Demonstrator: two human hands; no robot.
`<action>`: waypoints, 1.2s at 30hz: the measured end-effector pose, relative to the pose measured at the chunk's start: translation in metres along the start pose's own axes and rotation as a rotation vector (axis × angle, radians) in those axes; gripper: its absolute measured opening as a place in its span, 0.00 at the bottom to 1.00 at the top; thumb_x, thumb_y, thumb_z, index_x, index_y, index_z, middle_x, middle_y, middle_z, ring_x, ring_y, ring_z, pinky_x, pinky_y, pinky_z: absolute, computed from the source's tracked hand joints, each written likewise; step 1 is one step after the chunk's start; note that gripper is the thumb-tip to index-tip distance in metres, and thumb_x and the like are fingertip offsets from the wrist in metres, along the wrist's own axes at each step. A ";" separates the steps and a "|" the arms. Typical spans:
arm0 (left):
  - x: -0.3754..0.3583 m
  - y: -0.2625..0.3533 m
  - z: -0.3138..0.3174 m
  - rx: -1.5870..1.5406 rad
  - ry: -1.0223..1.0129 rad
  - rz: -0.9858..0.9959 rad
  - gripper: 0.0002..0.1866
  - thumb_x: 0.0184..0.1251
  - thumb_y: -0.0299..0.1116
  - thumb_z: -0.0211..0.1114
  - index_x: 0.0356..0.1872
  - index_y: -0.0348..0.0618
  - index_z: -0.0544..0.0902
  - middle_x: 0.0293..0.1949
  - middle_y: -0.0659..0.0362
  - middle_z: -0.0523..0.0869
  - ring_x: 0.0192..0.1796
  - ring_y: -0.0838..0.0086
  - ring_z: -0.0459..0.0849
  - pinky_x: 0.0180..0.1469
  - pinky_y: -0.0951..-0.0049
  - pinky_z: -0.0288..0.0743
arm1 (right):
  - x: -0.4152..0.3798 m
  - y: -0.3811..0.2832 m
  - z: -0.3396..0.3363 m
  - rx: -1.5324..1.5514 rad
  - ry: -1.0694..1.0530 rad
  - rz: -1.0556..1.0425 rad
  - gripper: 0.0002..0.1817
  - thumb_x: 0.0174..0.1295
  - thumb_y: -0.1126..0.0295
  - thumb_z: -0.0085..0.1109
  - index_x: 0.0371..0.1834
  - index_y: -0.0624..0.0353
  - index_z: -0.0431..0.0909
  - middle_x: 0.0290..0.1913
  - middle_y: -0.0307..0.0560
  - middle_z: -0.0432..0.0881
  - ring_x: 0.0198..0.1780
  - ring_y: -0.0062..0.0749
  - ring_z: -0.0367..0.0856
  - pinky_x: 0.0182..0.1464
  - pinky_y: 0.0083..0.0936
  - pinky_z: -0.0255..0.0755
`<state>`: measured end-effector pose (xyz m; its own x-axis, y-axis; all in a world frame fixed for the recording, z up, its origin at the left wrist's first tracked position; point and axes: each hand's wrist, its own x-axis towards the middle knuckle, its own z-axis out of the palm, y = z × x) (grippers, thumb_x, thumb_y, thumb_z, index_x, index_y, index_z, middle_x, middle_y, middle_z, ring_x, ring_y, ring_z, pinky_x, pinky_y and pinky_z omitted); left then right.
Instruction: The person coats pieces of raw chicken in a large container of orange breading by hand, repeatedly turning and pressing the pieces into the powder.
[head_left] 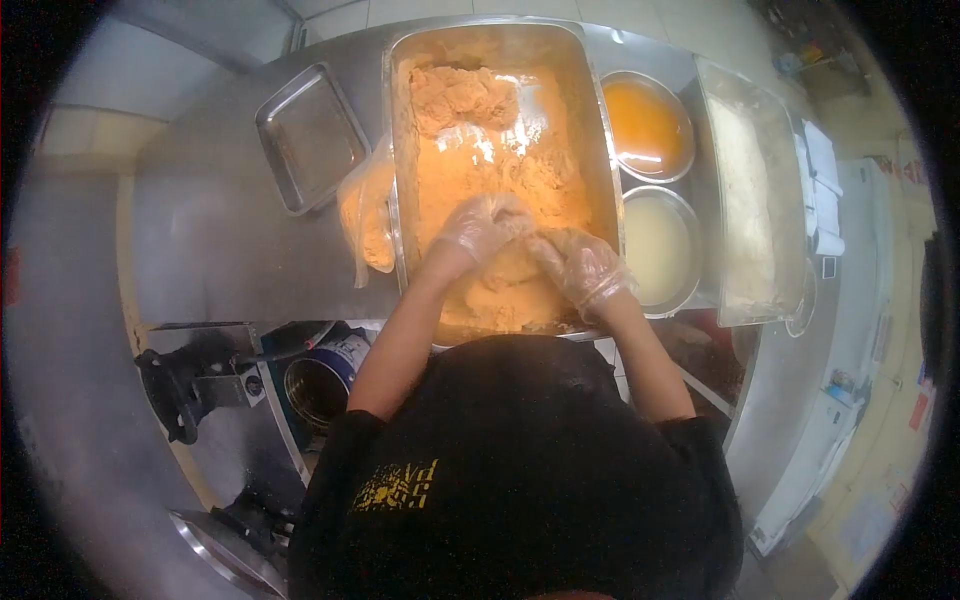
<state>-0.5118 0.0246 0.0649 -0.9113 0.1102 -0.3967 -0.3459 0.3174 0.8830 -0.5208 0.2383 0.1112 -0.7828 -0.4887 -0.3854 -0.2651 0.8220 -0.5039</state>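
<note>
A large metal tray (399, 120) lies in front of me with orange crumbs (440, 180) spread in it. Coated lumps (462, 97) are heaped at its far left. Over the near half of the tray, my left hand (490, 225), in a clear plastic glove, has its fingers bent together. My right hand (580, 265), gloved too, is close beside it on the right with curled fingers. The fingertips of both hands nearly meet above the crumbs. What they pinch, if anything, is too small to make out.
Left of the tray are a plastic bag of orange crumbs (370, 215) and a shallow metal pan (312, 140). To the right stand a bowl of orange liquid (645, 125), a bowl of pale liquid (655, 245) and a long bin of white powder (745, 200).
</note>
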 end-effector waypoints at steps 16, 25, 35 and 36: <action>0.142 0.031 0.028 0.625 -0.119 0.226 0.20 0.70 0.33 0.67 0.61 0.41 0.82 0.54 0.45 0.89 0.53 0.50 0.88 0.56 0.56 0.81 | -0.023 0.014 0.021 0.000 0.307 0.001 0.14 0.75 0.58 0.57 0.53 0.52 0.83 0.46 0.57 0.89 0.47 0.58 0.88 0.50 0.51 0.81; 0.162 0.051 0.002 0.848 -0.424 0.140 0.18 0.75 0.40 0.63 0.59 0.45 0.85 0.51 0.48 0.90 0.51 0.54 0.87 0.55 0.57 0.79 | -0.013 0.022 0.007 0.038 -0.002 0.205 0.19 0.74 0.53 0.58 0.54 0.56 0.80 0.49 0.64 0.88 0.54 0.63 0.87 0.57 0.53 0.78; 0.169 0.039 0.003 0.967 -0.448 0.407 0.24 0.72 0.48 0.69 0.63 0.48 0.84 0.65 0.48 0.84 0.62 0.53 0.85 0.65 0.57 0.78 | -0.003 0.022 0.014 -0.055 -0.049 0.157 0.13 0.72 0.63 0.57 0.55 0.56 0.77 0.48 0.62 0.89 0.51 0.60 0.88 0.56 0.52 0.79; 0.162 0.043 -0.005 0.726 -0.400 0.314 0.24 0.72 0.48 0.69 0.64 0.48 0.84 0.64 0.47 0.85 0.61 0.55 0.86 0.63 0.58 0.79 | -0.006 0.022 0.011 -0.041 -0.035 0.159 0.14 0.72 0.63 0.57 0.56 0.56 0.77 0.49 0.62 0.89 0.52 0.60 0.88 0.56 0.52 0.79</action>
<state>-0.6755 0.0517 0.0399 -0.7468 0.5710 -0.3409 0.2581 0.7213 0.6428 -0.5160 0.2558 0.0941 -0.7965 -0.3609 -0.4851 -0.1627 0.9007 -0.4029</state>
